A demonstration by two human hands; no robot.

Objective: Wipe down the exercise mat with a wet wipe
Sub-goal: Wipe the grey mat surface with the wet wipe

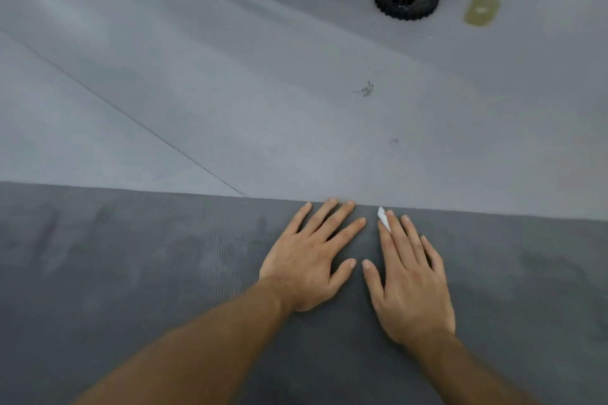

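A dark grey ribbed exercise mat [131, 273] fills the lower part of the view, its far edge running across the middle. Both hands lie flat on it near that edge. My left hand [312, 256] rests palm down with fingers spread straight. My right hand [408, 276] presses flat on a white wet wipe [383, 219]; only a small corner of the wipe shows beside the index finger, the rest is hidden under the hand. Darker damp patches mark the mat to the left and right.
Beyond the mat lies a light grey floor [230, 76] with a thin seam line and small dark scuffs [365, 89]. A black ridged round foot [407, 0] of a black frame stands at the top right, next to a yellowish floor marker [482, 9].
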